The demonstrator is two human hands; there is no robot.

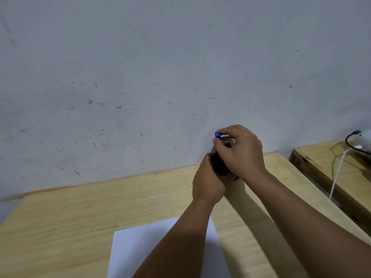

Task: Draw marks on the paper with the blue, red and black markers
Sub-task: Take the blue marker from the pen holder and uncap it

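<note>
A black mesh pen holder (220,166) stands at the back of the wooden table, close to the wall. My left hand (207,182) is wrapped around its lower body. My right hand (242,150) is over its rim, fingers pinching the blue marker (217,135), whose blue end pokes out above the thumb. A bit of red (224,143), seemingly another marker, shows inside the holder by the mesh. A white sheet of paper (132,251) lies at the table's near edge, partly under my forearms. No black marker is visible.
The light wooden table (80,213) meets a grey scuffed wall (160,77). To the right, across a gap, a second wooden table (329,169) carries a white device with a black cable (350,140) and a white cable (339,171) hanging down.
</note>
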